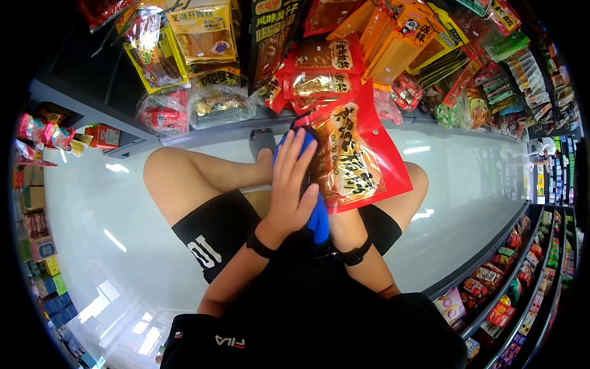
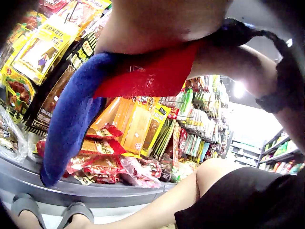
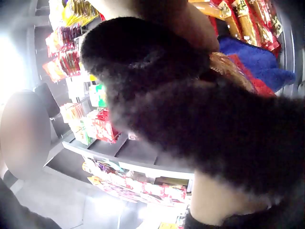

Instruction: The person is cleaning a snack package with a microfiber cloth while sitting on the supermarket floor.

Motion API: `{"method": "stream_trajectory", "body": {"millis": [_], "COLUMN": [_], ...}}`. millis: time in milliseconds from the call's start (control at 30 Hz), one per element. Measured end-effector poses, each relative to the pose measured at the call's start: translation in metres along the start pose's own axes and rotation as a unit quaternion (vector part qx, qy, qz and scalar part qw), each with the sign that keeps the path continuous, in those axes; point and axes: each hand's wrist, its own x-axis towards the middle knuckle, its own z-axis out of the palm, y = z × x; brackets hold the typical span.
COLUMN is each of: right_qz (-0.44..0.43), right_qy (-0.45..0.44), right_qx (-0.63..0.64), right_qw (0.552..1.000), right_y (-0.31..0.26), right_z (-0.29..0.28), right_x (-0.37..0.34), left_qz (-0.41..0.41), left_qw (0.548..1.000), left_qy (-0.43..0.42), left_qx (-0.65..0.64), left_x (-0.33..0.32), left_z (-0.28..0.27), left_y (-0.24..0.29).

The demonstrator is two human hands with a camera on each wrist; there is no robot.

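Note:
A red food packet (image 1: 353, 157) with a clear window and gold lettering lies tilted above the person's lap. The left hand (image 1: 292, 178) rests on its left edge over a blue plush cloth (image 1: 318, 221), fingers nearly straight and thumb apart. In the left wrist view the blue cloth (image 2: 71, 109) hangs below that hand, beside the packet's red edge (image 2: 152, 76). The right forearm passes under the packet, and the packet covers the right hand's fingers in the head view. Fuzzy black cloth (image 3: 157, 95) fills much of the right wrist view, with blue cloth (image 3: 252, 59) behind it.
Hanging snack packets (image 1: 206, 37) and stacked red packets (image 1: 322, 67) fill the rack in front. A low shelf of snacks (image 1: 504, 283) runs along the right, boxes (image 1: 46, 249) line the left. The person's bare legs (image 1: 184, 178) are bent over the pale floor (image 1: 110, 203).

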Motion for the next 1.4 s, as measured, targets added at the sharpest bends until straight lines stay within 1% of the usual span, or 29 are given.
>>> {"method": "stream_trajectory", "body": {"millis": [67, 100, 133, 200, 233, 267, 300, 333, 367, 400, 467, 533, 633, 700, 733, 800, 867, 900, 933, 1000, 1067, 1133, 1167, 1200, 1233, 1267, 1300, 1333, 1400], "right_qz": [-0.008, -0.007, -0.009, -0.011, -0.011, -0.010, -0.009, -0.007, -0.007, -0.006, -0.005, -0.006, -0.006, -0.006, -0.006, -0.006, -0.003, 0.000, 0.002, 0.008, 0.016, 0.023, 0.027, 0.028, 0.029, 0.028, 0.024, 0.021, 0.013], "right_qy": [0.002, 0.005, 0.005, 0.005, 0.006, 0.007, 0.009, 0.012, 0.013, 0.014, 0.019, 0.022, 0.021, 0.021, 0.019, 0.020, 0.018, 0.017, 0.016, 0.012, 0.007, -0.005, -0.014, -0.021, -0.031, -0.038, -0.044, -0.046, -0.045], "right_qx": [0.015, 0.023, 0.031, 0.044, 0.049, 0.054, 0.061, 0.065, 0.067, 0.068, 0.080, 0.081, 0.081, 0.080, 0.082, 0.077, 0.072, 0.070, 0.064, 0.061, 0.052, 0.044, 0.036, 0.028, 0.019, 0.006, 0.001, -0.004, -0.017], "right_qw": [1.000, 1.000, 0.999, 0.999, 0.999, 0.998, 0.998, 0.998, 0.998, 0.998, 0.997, 0.996, 0.996, 0.997, 0.996, 0.997, 0.997, 0.997, 0.998, 0.998, 0.998, 0.999, 0.999, 0.999, 0.999, 0.999, 0.999, 0.999, 0.999], "right_y": [0.000, 0.000, -0.002, -0.008, -0.012, -0.016, -0.020, -0.023, -0.026, -0.028, -0.036, -0.039, -0.042, -0.044, -0.045, -0.047, -0.048, -0.048, -0.048, -0.045, -0.044, -0.039, -0.034, -0.031, -0.028, -0.025, -0.024, -0.022, -0.023], "right_z": [0.000, 0.000, -0.001, -0.002, -0.003, -0.004, -0.006, -0.007, -0.008, -0.009, -0.014, -0.017, -0.020, -0.021, -0.021, -0.021, -0.021, -0.021, -0.020, -0.019, -0.018, -0.016, -0.015, -0.015, -0.017, -0.019, -0.025, -0.031, -0.036], "right_x": [0.008, 0.013, 0.017, 0.023, 0.026, 0.028, 0.030, 0.032, 0.033, 0.032, 0.031, 0.035, 0.034, 0.033, 0.031, 0.029, 0.027, 0.026, 0.024, 0.025, 0.019, 0.012, 0.009, 0.004, -0.001, -0.003, -0.007, -0.011, -0.010], "left_qz": [-0.038, -0.087, -0.087, -0.120, -0.121, -0.121, -0.156, -0.189, -0.208, -0.208, -0.254, -0.260, -0.287, -0.259, -0.258, -0.247, -0.329, -0.294, -0.327, -0.364, -0.346, -0.372, -0.384, -0.392, -0.375, -0.356, -0.392, -0.393, -0.361], "left_qw": [0.999, 0.995, 0.995, 0.988, 0.984, 0.984, 0.954, 0.907, 0.886, 0.886, 0.860, 0.855, 0.862, 0.898, 0.898, 0.917, 0.884, 0.904, 0.872, 0.812, 0.806, 0.747, 0.741, 0.722, 0.701, 0.676, 0.628, 0.628, 0.646], "left_qy": [0.029, 0.025, 0.025, 0.023, 0.023, 0.023, 0.046, 0.070, 0.084, 0.084, 0.089, 0.109, 0.095, 0.074, 0.075, 0.068, 0.091, 0.122, 0.135, 0.202, 0.212, 0.225, 0.164, 0.162, 0.146, 0.129, 0.151, 0.148, 0.153], "left_qx": [-0.005, -0.041, -0.041, -0.093, -0.125, -0.125, -0.250, -0.370, -0.405, -0.405, -0.434, -0.436, -0.408, -0.349, -0.349, -0.306, -0.318, -0.285, -0.339, -0.409, -0.430, -0.503, -0.527, -0.546, -0.590, -0.632, -0.656, -0.656, -0.655], "left_x": [-0.001, -0.007, -0.011, -0.016, -0.016, -0.016, -0.013, -0.010, -0.007, -0.009, -0.009, -0.009, -0.008, -0.002, -0.001, -0.001, -0.010, -0.007, -0.009, -0.004, 0.005, 0.017, 0.017, 0.007, -0.005, -0.025, -0.042, -0.043, -0.036], "left_z": [0.001, 0.002, 0.003, 0.004, 0.002, 0.003, 0.006, 0.007, 0.004, 0.002, -0.001, -0.003, -0.013, -0.019, -0.020, -0.023, -0.029, -0.027, -0.031, -0.041, -0.042, -0.038, -0.028, -0.026, -0.023, -0.018, -0.017, -0.022, -0.037], "left_y": [0.004, 0.001, 0.000, 0.000, 0.002, 0.005, 0.010, 0.015, 0.015, 0.010, 0.004, 0.001, 0.005, 0.011, 0.010, 0.009, -0.007, -0.006, -0.016, -0.011, -0.008, -0.005, -0.020, -0.028, -0.033, -0.040, -0.045, -0.037, -0.020]}}
